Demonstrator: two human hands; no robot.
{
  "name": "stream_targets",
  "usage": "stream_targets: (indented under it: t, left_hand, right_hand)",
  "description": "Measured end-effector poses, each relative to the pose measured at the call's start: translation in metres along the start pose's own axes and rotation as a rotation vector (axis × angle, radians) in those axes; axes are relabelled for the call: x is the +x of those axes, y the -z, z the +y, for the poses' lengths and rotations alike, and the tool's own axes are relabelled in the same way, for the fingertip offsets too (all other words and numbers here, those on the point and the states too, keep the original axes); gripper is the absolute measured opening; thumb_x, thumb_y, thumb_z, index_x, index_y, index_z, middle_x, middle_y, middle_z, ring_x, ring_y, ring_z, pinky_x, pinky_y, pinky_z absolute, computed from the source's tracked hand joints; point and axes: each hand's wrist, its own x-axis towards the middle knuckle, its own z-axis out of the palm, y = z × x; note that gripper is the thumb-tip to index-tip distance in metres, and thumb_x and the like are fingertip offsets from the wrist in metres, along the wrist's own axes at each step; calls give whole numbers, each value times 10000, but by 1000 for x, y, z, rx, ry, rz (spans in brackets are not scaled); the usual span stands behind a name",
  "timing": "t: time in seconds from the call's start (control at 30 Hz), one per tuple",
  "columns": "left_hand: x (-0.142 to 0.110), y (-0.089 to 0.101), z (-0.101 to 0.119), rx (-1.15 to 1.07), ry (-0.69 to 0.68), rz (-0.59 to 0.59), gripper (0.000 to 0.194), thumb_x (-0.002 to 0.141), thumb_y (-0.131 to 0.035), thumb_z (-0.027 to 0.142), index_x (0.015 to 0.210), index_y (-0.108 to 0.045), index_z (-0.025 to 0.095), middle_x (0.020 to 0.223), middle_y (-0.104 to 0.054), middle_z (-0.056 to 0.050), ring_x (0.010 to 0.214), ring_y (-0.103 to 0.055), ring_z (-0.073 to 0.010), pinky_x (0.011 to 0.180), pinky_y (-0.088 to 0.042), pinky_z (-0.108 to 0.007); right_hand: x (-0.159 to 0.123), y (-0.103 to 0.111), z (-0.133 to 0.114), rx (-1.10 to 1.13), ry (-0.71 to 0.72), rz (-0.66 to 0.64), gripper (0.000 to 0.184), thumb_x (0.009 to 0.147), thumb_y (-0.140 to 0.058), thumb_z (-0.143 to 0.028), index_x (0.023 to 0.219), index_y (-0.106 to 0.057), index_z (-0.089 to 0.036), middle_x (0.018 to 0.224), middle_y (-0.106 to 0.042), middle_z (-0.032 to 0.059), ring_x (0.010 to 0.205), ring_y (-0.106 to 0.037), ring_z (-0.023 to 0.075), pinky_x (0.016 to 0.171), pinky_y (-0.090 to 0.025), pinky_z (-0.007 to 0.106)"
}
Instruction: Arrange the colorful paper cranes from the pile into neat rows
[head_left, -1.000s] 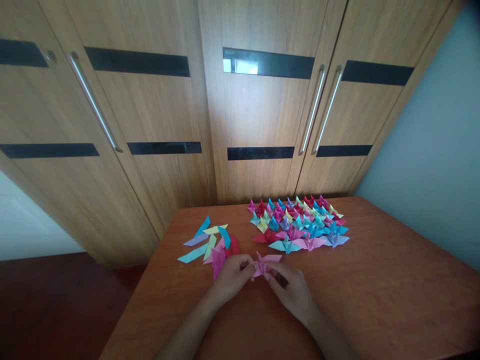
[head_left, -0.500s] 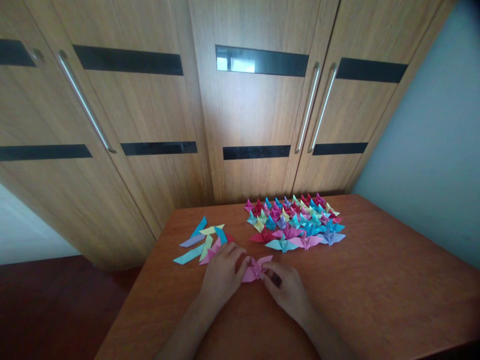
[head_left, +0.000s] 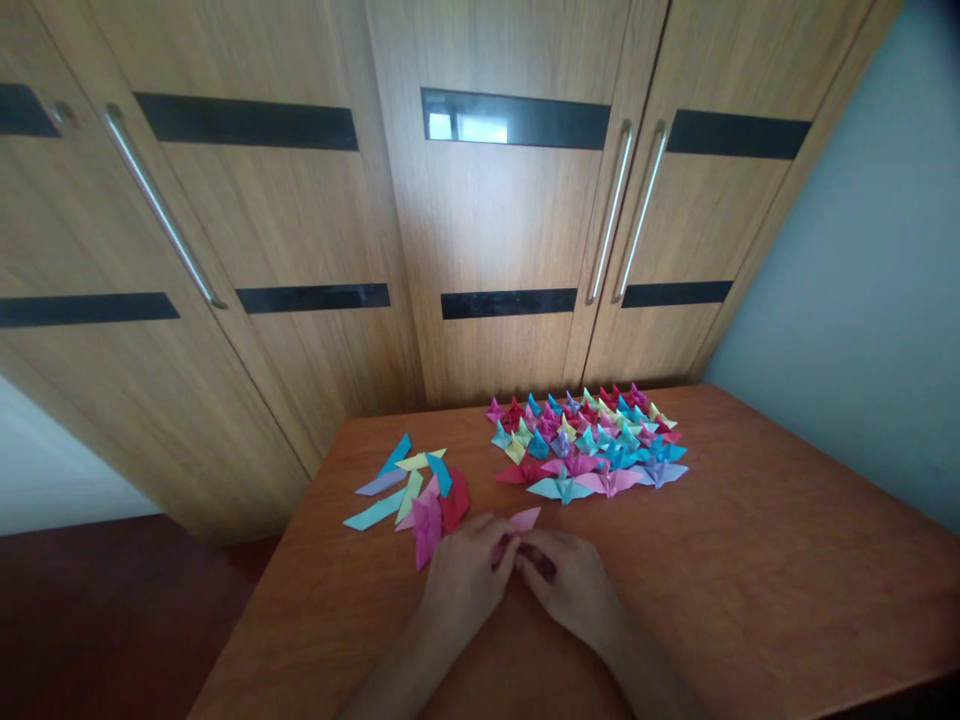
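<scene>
A pink paper crane [head_left: 526, 519] is pinched between my two hands, low over the middle of the table. One wing sticks up past the fingertips; most of its body is hidden. My left hand [head_left: 472, 565] grips it from the left with thumb and fingers closed. From the right, my right hand [head_left: 566, 575] pinches it too, and the fingertips of both hands meet. Just left of my left hand lie a magenta folded paper [head_left: 427, 530] and a red folded paper [head_left: 455, 500].
Several rows of coloured paper cranes [head_left: 589, 440] stand at the back of the wooden table [head_left: 712, 590]. Flat folded strips, among them a light blue strip [head_left: 375, 510], lie loosely at the left. Behind the table rises a wooden wardrobe [head_left: 502, 220], with a wall [head_left: 847, 300] at right.
My left hand has shifted over the crane, opening out and then closing in against my right fingertips, so less of the crane shows. The view has turned slightly right.
</scene>
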Motion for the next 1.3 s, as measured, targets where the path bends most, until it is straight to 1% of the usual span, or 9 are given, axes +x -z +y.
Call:
stream_targets:
  t: [0.1, 0.27, 0.43, 0.57, 0.67, 0.8, 1.13, 1.3]
  left_hand:
    - [2, 1, -3, -33, -4, 17, 199, 872, -441, 251, 881, -639, 229, 843, -630, -34, 736, -576, -169, 645, -407, -258]
    - [9, 7, -7, -65, -23, 40, 198, 869, -442, 239, 893, -639, 223, 851, -642, -37, 710, -570, -161, 660, -412, -256]
    - [27, 15, -3, 18, -67, -11, 191, 858, -454, 232, 876, -644, 221, 885, -654, -41, 765, -584, -177, 648, -391, -249]
    - [45, 18, 5, 72, -112, -49, 178, 847, -464, 207, 861, -642, 220, 858, -662, -35, 780, -592, -180, 645, -377, -245]
    - [55, 16, 9, 90, -104, -53, 176, 843, -466, 200, 844, -641, 218, 856, -663, -37, 777, -595, -181, 647, -377, -247]
    - [62, 12, 11, 99, -61, -77, 168, 829, -482, 197, 824, -648, 216, 862, -666, -42, 789, -597, -185, 669, -387, -250]
    - [68, 0, 7, 132, -1, -51, 191, 851, -460, 231, 855, -651, 224, 883, -674, -50, 817, -606, -196, 678, -385, -258]
    - [69, -3, 3, 95, -16, -41, 183, 847, -460, 231, 848, -642, 225, 855, -675, -40, 778, -606, -183, 652, -364, -253]
  right_hand:
    - [-4, 3, 0, 9, 0, 9, 197, 826, -511, -243, 949, -665, -256, 760, -677, -6, 638, -585, 134, 618, -407, 225]
    - [-17, 5, 8, -12, -38, 36, 163, 837, -506, -283, 885, -657, -241, 703, -657, -8, 591, -562, 136, 586, -394, 232]
    - [-23, 7, 8, -2, -55, 13, 163, 851, -489, -288, 867, -644, -241, 713, -654, -11, 607, -566, 138, 584, -384, 227]
    - [-22, 8, 8, -10, -67, -5, 163, 856, -485, -293, 859, -640, -245, 721, -656, -14, 618, -573, 139, 591, -383, 227]
    - [-21, 7, 9, -13, -69, -1, 161, 856, -485, -288, 871, -640, -245, 730, -662, -13, 627, -582, 138, 600, -386, 227]
    - [-20, 8, 9, -8, -57, 2, 153, 848, -493, -270, 870, -643, -246, 727, -664, -20, 631, -588, 130, 601, -387, 220]
    - [-20, 10, 8, -21, -64, -12, 141, 851, -498, -260, 876, -637, -253, 736, -666, -25, 643, -589, 133, 619, -390, 220]
    - [-20, 10, 9, -18, -56, -18, 152, 857, -484, -260, 883, -634, -250, 736, -661, -20, 644, -584, 134, 619, -384, 219]
